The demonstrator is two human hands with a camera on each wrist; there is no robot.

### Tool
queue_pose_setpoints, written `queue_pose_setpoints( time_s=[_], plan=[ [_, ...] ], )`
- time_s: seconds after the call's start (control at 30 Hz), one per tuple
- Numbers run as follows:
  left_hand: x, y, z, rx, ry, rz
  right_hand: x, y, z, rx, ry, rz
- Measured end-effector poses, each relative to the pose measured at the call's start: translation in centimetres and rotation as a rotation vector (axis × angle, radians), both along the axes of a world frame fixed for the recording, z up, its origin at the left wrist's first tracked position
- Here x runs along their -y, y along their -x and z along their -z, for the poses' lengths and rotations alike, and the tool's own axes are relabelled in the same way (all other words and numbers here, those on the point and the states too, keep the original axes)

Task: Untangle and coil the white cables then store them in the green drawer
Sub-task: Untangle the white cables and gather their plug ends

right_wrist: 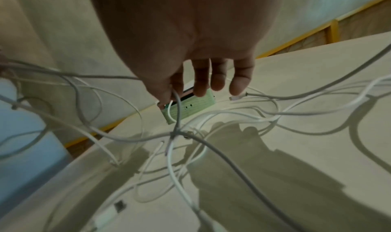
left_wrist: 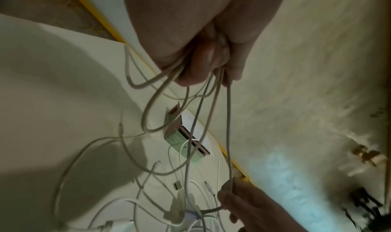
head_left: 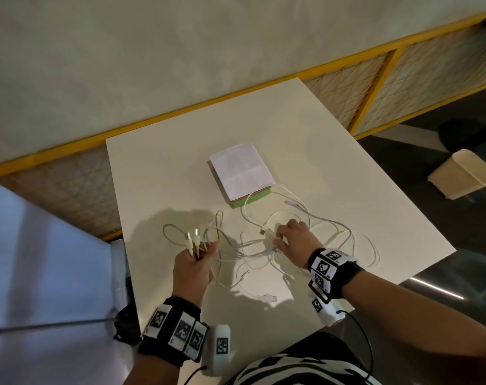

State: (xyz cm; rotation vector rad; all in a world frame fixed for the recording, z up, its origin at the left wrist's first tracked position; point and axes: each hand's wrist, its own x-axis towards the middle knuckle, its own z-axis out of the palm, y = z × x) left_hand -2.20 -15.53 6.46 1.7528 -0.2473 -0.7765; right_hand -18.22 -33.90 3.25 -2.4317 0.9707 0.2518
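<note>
Left hand [head_left: 193, 269] grips a bundle of thin white cables [head_left: 252, 245] with plug ends upright; right hand [head_left: 294, 240] pinches one strand in the tangle mid-surface. Small green plastic drawer [head_left: 250, 200] sits toward the white surface's [head_left: 158, 176] far edge.

Drawer unit [head_left: 250, 200] at the middle of the desk [head_left: 158, 173], paper sheet [head_left: 241, 169] on top of it, tangled cables [head_left: 264, 254] on the desk in front of it, left hand [head_left: 193, 269] at the tangle's left, right hand [head_left: 296, 240] at its right, bin [head_left: 463, 173] on the floor right of the desk.
</note>
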Motion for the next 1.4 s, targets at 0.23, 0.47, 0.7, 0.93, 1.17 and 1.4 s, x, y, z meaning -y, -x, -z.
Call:
queue_pose_setpoints(
  time_s=[0.23, 0.47, 0.7, 0.93, 1.17, 1.4],
  plan=[
    [-0.5, 0.3, -1.2, 0.002, 0.053, -0.163, 1.3, -0.5, 0.1, -0.167, -0.117, 0.016],
    [-0.9, -1.1, 0.6, -0.011, -0.152, -0.160, 2.0, -0.5, -1.8, -0.001, 0.015, 0.153],
    [-2.4, -2.1, -0.1, -0.113, -0.172, -0.085, 3.4, -1.1, -3.6, 0.530, -0.387, 0.497],
    [-5.2, -3.5, -3.1, -0.045, -0.193, -0.020, 2.6, -3.0, -9.0, 0.984, -0.534, 0.628],
    [-4.8, -2.9, -8.7, -0.417, 0.510, -0.118, -2.8, -6.8, -14.2, 1.042, -0.700, 0.239],
    [-3.0, -1.6, -8.5, -0.311, 0.400, -0.029, -8.7, -9.5, -15.3, 0.800, -0.835, 0.059]
  ],
)
